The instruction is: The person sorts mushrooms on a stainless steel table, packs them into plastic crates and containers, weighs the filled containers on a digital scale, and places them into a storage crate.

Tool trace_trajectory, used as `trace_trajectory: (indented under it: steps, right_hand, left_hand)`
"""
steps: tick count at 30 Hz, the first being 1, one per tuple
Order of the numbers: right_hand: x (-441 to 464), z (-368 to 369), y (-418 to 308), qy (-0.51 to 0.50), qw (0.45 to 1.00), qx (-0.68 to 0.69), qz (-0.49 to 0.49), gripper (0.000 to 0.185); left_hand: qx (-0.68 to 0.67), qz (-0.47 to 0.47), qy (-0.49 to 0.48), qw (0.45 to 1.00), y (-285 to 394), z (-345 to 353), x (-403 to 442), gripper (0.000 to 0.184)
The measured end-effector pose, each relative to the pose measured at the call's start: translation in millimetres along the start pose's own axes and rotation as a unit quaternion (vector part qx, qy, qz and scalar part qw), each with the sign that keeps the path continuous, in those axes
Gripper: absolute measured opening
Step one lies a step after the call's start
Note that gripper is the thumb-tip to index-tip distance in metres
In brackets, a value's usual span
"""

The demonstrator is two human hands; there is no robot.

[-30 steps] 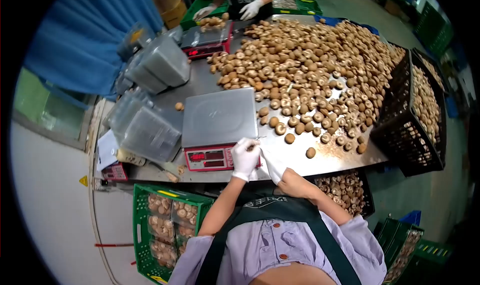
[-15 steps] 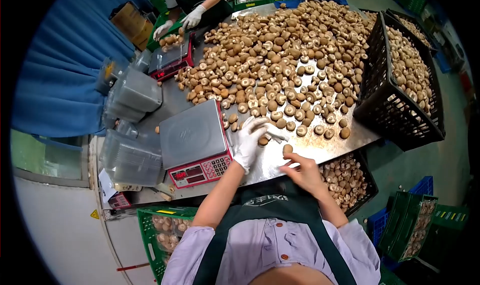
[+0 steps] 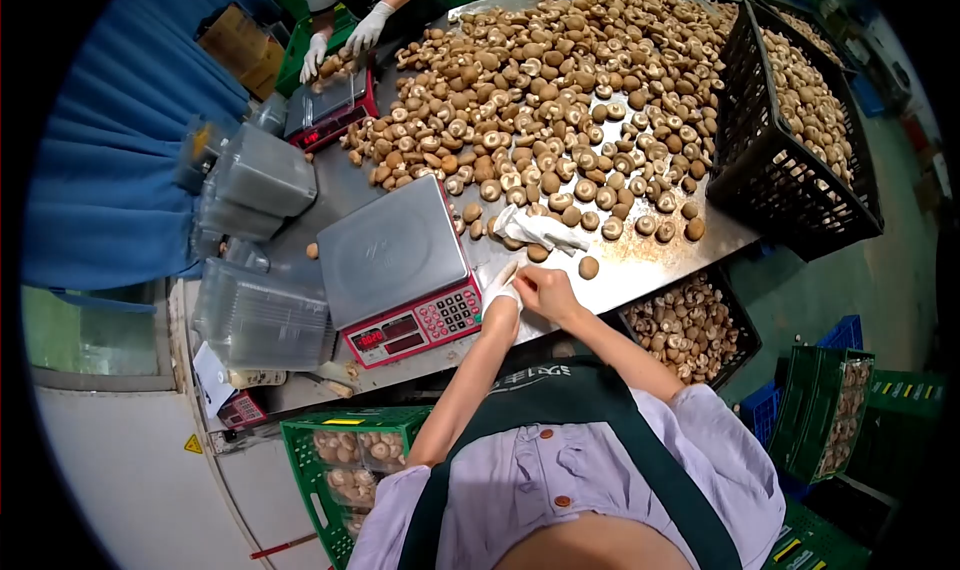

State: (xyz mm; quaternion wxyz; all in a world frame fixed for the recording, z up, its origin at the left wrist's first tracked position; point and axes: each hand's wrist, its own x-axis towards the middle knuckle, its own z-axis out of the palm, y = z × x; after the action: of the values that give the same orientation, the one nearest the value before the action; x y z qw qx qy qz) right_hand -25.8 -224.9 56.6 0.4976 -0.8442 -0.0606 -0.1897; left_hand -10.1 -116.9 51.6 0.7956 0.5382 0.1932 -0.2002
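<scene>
My left hand [image 3: 500, 288] wears a white glove and is held by the front edge of the metal table, just right of the near scale. Its fingers are foreshortened and partly hidden. My bare right hand [image 3: 546, 294] meets it, fingers closed in a pinch at the cuff side of that glove. A loose white glove [image 3: 545, 231] lies crumpled on the table beyond my hands, among shiitake mushrooms [image 3: 560, 130]. A single mushroom [image 3: 588, 267] rests to the right of the loose glove. The near red scale [image 3: 395, 255] has a bare grey pan and a lit display.
Stacked clear plastic trays [image 3: 262, 315] stand left of the scale. A black crate [image 3: 735, 140] of mushrooms is at the table's right; another crate [image 3: 745, 345] sits below the edge. Across the table, a co-worker's gloved hands [image 3: 368, 32] are at a second scale [image 3: 335, 110].
My left hand has drawn back from the loose glove toward the table edge. My right hand has moved left to meet it, letting go of the mushroom, which now lies on the table.
</scene>
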Motion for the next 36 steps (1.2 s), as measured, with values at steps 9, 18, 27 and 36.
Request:
trace_trajectory:
  steps: [9,18,27,36]
  right_hand:
    - [72,-14,60,-0.028,0.987,-0.143,0.073,0.016]
    - [19,-92,-2,-0.189,0.950,-0.161,0.189,0.031]
    - [-89,-7,-26,-0.423,0.871,0.107,0.226,0.025]
    - [-84,0,-24,-0.520,0.841,0.089,0.120,0.027]
  left_hand:
    - [0.002,-0.042,-0.189,0.981,58,-75,-128,0.048]
    - [0.408,0.053,0.046,0.910,-58,-275,-193,0.034]
    - [0.428,0.103,0.025,0.897,-45,-245,-173,0.028]
    - [0.531,0.106,-0.268,0.797,-4,-212,-117,0.033]
